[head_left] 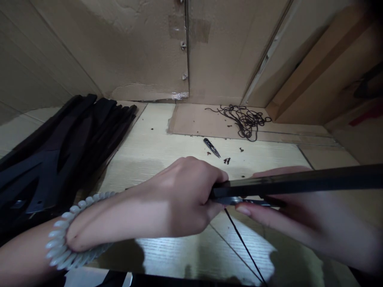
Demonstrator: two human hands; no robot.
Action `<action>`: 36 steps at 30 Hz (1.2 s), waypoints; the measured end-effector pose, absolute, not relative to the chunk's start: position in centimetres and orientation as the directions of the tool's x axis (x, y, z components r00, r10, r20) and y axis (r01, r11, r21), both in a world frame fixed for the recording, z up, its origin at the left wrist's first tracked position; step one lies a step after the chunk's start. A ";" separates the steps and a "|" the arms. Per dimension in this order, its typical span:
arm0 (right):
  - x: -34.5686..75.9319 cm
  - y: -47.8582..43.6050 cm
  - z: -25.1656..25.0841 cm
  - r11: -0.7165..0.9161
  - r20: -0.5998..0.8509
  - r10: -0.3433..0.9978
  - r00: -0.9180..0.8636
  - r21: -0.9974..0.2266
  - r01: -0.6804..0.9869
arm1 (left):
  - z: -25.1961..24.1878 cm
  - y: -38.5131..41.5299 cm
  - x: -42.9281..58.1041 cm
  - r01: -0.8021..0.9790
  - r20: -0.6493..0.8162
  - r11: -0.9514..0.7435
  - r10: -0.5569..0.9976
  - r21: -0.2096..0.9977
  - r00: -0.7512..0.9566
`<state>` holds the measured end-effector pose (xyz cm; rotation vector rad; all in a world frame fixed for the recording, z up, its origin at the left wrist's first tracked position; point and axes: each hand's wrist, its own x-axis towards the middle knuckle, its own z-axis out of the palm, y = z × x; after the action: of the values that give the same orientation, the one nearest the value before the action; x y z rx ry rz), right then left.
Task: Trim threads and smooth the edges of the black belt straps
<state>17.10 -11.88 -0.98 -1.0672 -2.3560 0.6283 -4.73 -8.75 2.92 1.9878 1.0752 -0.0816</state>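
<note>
My left hand (191,195), with a coiled bracelet at its wrist, is closed round the near end of a long, flat black bar (299,180). The bar stretches to the right edge of the head view. My right hand (287,217) lies under and behind it, with its thumb pressed on a small tool with a shiny metal tip (231,200) and a dark handle. That tip meets my left fingers; its exact kind is hidden. A thin black cord (243,241) hangs from between the hands down past the table's front edge.
Dark flat parts (60,155) are piled at the left. A pointed black tool (212,148) lies mid-table beside short cord scraps (227,161). Tangled black cords (248,119) lie at the back right. Cardboard walls (134,48) enclose the table (155,147).
</note>
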 end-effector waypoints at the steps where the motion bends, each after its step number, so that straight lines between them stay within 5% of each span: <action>1: 17.1 -11.9 -1.0 0.608 0.246 0.771 -0.588 -0.559 0.563 | 2.9 -8.7 -4.7 0.714 -0.423 -0.265 0.655 0.648 0.627; 9: 17.0 -12.8 -0.8 0.691 0.423 0.723 -0.546 -0.415 0.593 | 2.2 -8.8 -4.7 0.695 -0.340 -0.338 0.685 0.634 0.644; 20: 16.5 -12.8 -1.0 0.699 0.471 0.701 -0.535 -0.305 0.647 | 2.3 -8.7 -4.7 0.680 -0.330 -0.338 0.680 0.651 0.654; 27: 16.7 -12.8 -0.9 0.713 0.467 0.697 -0.544 -0.366 0.598 | 1.0 -8.8 -5.2 0.607 -0.216 -0.363 0.707 0.707 0.674; 36: 16.9 -12.8 -0.4 0.695 0.445 0.714 -0.541 -0.352 0.627 | 0.9 -8.8 -5.5 0.622 -0.261 -0.324 0.701 0.713 0.664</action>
<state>16.88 -12.82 -0.43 -1.0238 -2.3363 0.2012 -5.47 -8.79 0.92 2.0408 1.0225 0.1192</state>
